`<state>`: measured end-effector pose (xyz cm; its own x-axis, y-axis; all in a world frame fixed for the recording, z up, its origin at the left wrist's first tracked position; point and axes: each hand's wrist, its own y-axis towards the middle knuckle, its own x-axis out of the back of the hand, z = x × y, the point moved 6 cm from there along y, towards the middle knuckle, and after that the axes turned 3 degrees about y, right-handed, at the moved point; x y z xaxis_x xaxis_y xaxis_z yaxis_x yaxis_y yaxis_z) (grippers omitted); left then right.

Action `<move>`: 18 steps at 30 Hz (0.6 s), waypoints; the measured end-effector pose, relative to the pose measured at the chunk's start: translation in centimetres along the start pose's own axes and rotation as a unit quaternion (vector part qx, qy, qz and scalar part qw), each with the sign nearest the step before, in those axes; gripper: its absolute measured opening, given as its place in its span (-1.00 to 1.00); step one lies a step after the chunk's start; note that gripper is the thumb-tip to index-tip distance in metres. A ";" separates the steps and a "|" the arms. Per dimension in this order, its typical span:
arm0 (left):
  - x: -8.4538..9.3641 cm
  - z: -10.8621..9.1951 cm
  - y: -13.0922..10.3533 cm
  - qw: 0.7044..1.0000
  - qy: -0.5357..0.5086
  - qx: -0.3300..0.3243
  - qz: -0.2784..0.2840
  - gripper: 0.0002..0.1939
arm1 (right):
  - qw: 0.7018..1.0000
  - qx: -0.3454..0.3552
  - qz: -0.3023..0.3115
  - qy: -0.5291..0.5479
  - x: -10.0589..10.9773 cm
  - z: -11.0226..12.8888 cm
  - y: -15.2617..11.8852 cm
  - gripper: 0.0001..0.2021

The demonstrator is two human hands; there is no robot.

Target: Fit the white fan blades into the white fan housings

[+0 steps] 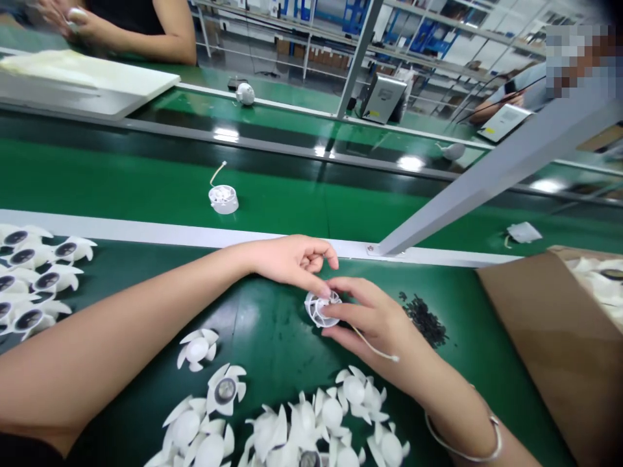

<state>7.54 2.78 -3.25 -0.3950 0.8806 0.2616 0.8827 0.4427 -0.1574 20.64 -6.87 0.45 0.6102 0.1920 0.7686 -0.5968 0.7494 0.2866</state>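
My right hand point(374, 318) grips a small round white fan housing point(316, 314) with spokes, thumb and fingers on its sides and top. A thin white cable point(372, 348) with a plug trails from it under the hand. My left hand point(296, 259) is just above and to the left, its thumb at the top of the housing, the other fingers loosely curled and apart from it. White fan impellers point(331, 415) lie piled below the hands. A single impeller point(198, 349) rests to the left, near another with its dark hub point(225, 391) upward.
Small black parts point(426, 321) lie right of my hands. A cardboard box point(525, 337) stands far right; rows of impellers point(29, 279) sit left. Another housing point(224, 200) rests on the green belt point(146, 175). A slanted metal post point(467, 188) rises right. A co-worker point(141, 32) sits opposite.
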 end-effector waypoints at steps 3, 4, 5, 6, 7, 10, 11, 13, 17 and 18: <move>-0.3 0.0 0.1 0.999 0.037 0.032 0.015 -0.50 | 0.999 -0.031 -0.008 0.031 -0.4 -0.8 -0.3 -0.81; -0.3 0.0 0.2 0.998 0.044 0.041 0.014 -0.51 | 0.998 -0.039 -0.018 0.049 -0.4 -1.1 -0.4 -0.81; -0.2 -0.1 0.2 0.998 0.047 0.049 0.013 -0.51 | 0.997 -0.043 -0.026 0.061 -0.5 -1.3 -0.5 -0.82; -0.1 -0.1 0.2 0.997 0.048 0.058 0.013 -0.52 | 0.996 -0.046 -0.031 0.063 -0.6 -1.3 -0.5 -0.82; -0.1 -0.1 0.2 0.997 0.049 0.066 0.014 -0.52 | 0.997 -0.047 -0.036 0.053 -0.7 -1.3 -0.5 -0.83; 0.0 -0.1 0.1 0.994 0.062 0.083 0.017 -0.53 | 0.998 -0.055 -0.043 -0.003 -1.2 -0.9 -0.5 -0.83; -0.1 -0.1 0.0 0.994 0.070 0.086 0.018 -0.53 | 0.997 -0.058 -0.045 -0.015 -1.2 -0.8 -0.4 -0.83; -0.2 0.0 -0.1 0.992 0.084 0.094 0.017 -0.53 | 0.997 -0.063 -0.043 -0.016 -1.1 -0.7 -0.3 -0.82; -0.2 -0.6 -0.6 0.984 0.135 0.116 0.000 -0.47 | 0.999 -0.025 -0.010 0.042 -0.5 -1.1 -0.4 -0.83; -0.2 -1.1 -1.0 0.979 0.163 0.126 0.009 -0.43 | 0.998 -0.002 0.003 0.057 -0.5 -1.2 -0.5 -0.85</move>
<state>7.02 1.99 -2.08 -0.2408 0.8067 0.5397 0.7823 0.4905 -0.3841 21.30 -6.57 -0.75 0.6616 0.2679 0.7004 -0.5993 0.7503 0.2791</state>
